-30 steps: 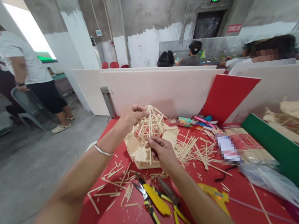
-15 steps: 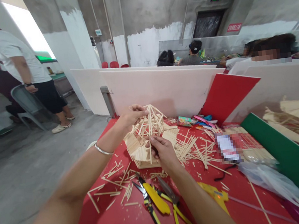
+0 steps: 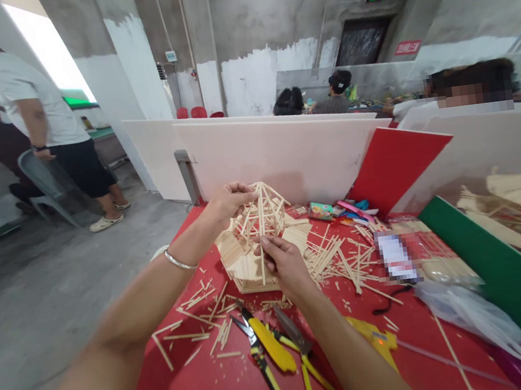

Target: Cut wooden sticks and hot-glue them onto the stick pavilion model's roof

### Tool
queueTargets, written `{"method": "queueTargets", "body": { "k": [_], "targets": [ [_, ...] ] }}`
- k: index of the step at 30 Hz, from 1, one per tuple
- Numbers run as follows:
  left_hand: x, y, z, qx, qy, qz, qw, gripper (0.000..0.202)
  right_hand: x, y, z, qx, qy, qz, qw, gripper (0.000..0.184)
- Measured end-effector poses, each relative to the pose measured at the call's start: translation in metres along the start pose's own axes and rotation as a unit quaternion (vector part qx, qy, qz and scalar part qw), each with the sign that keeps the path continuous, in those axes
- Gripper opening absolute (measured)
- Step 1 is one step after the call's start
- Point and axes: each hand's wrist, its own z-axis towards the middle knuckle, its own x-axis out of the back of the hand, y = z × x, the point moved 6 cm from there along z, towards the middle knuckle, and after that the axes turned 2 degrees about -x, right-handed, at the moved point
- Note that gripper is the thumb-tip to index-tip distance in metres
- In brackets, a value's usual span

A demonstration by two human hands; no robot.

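A small house model (image 3: 245, 265) built of thin wooden sticks stands on the red table (image 3: 202, 379), its roof frame rising to a peak. My left hand (image 3: 232, 199) pinches the upper end of a wooden stick (image 3: 264, 269) near that peak. Lower down, the fingers of my right hand (image 3: 284, 260) are closed round the same stick, which slants down across the front of the roof frame. Its lower end sticks out below my right fingers, over the model's base. Whether the top end touches the peak is hard to make out.
Snips (image 3: 262, 359), a yellow-handled cutter (image 3: 274, 345), pliers (image 3: 299, 336) and a yellow glue gun (image 3: 378, 342) lie in front. Loose sticks (image 3: 344, 260) cover the right side. White boards (image 3: 278, 148) stand behind; a green board (image 3: 488, 268) borders the right. A person (image 3: 52, 119) stands far left.
Both hands stay almost where they were. The lower end of the stick and my right fingers have shifted very slightly. The standing person at the left has moved a little.
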Motion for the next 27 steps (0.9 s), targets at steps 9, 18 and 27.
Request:
{"method": "queueTargets", "body": {
  "k": [9, 18, 27],
  "targets": [
    [-0.0006, 0.0008, -0.0014, 0.009, 0.004, -0.009, 1.000, 0.031, 0.0007, -0.0018, -0.0019, -0.003, 0.011, -0.003, 1.000, 0.034],
    [0.0007, 0.0006, -0.0014, 0.001, 0.002, 0.003, 1.000, 0.028, 0.0004, -0.0034, -0.0035, -0.016, 0.019, -0.003, 1.000, 0.034],
    [0.0002, 0.0010, -0.0007, -0.005, -0.009, 0.005, 1.000, 0.026, 0.0006, -0.0036, -0.0036, -0.014, 0.017, -0.004, 1.000, 0.034]
  ]
}}
